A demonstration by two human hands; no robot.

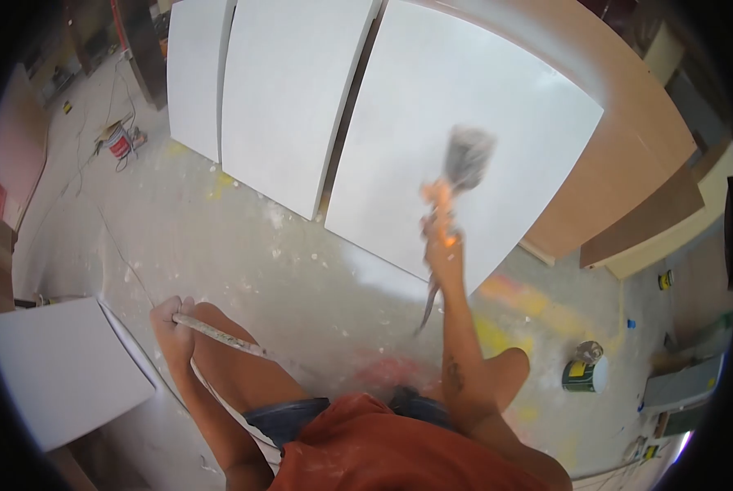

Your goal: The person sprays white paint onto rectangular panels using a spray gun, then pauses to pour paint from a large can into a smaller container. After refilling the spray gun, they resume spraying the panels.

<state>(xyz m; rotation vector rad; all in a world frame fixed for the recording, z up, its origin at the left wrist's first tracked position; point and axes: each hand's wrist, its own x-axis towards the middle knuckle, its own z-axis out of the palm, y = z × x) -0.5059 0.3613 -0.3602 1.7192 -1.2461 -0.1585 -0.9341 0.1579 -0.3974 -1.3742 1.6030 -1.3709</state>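
My right hand [442, 233], blurred by motion, is wrapped around a paint spray gun [469, 159] with a grey, paint-coated cup at its top. It is held over the rightmost white panel [464, 82]. A dark hose hangs down from below that hand. On the left, beside my knee, my left hand [172, 323] is closed around a paint-spattered hose [227, 337] that slants down to the right across my thigh.
Two more white panels [293, 90] stand to the left of the first, with brown boards [620, 180] behind it. Another white board [67, 368] lies at lower left. Paint cans [583, 375] sit on the stained floor at right; a red-and-white bucket [118, 143] stands at far left.
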